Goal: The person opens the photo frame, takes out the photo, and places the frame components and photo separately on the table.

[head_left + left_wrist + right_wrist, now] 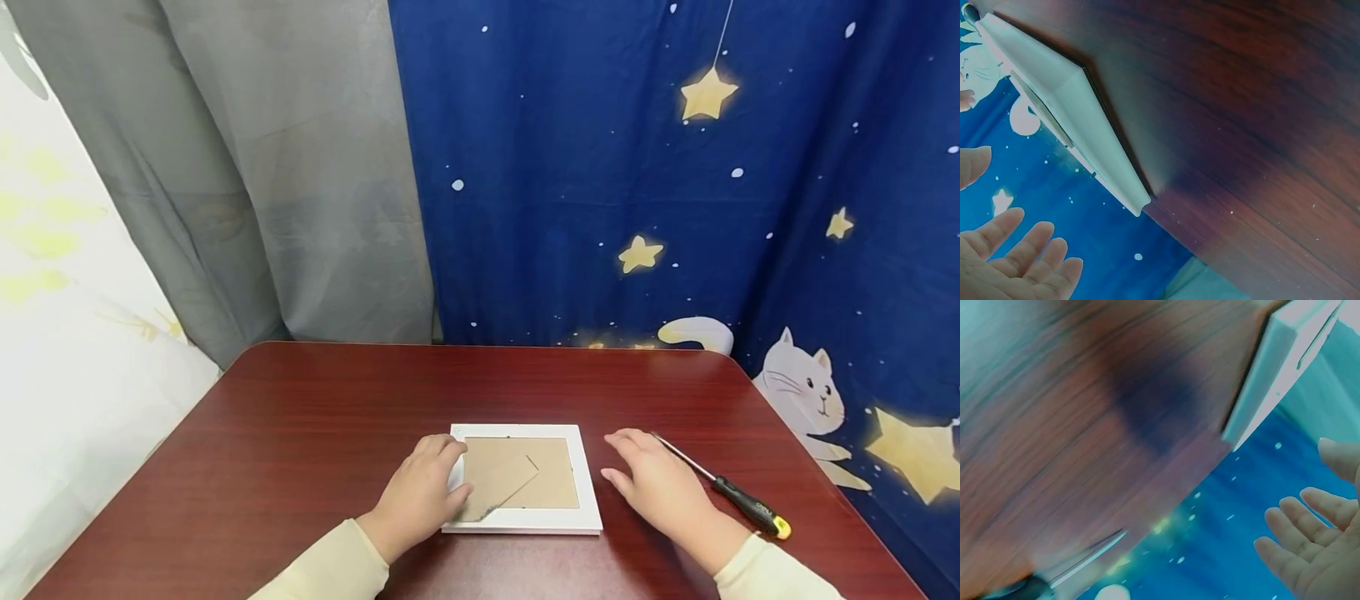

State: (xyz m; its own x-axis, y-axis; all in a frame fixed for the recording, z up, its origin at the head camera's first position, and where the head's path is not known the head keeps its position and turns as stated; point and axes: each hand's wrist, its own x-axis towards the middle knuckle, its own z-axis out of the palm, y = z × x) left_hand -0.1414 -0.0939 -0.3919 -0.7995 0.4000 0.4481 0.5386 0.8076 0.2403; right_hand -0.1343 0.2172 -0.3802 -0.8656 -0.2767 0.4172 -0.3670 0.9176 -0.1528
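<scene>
A white picture frame (588,492) lies back side up on the table, its brown backing board (557,471) and a slanted stand flap (495,483) showing. My left hand (423,492) hovers at the frame's left edge and overlaps it in the head view; in the left wrist view its fingers (1035,237) are spread and relaxed, apart from the frame. Right of the frame is my right hand (663,483), fingers loosely extended and holding nothing. Just beyond it lies a screwdriver (750,504) with a black and yellow handle, its shaft tip partly behind the hand.
The dark red wooden table (337,400) has rounded far corners. Behind it hang a grey curtain (315,167) and a blue curtain (555,167) with stars and a cat. White cloth (75,375) hangs at the left.
</scene>
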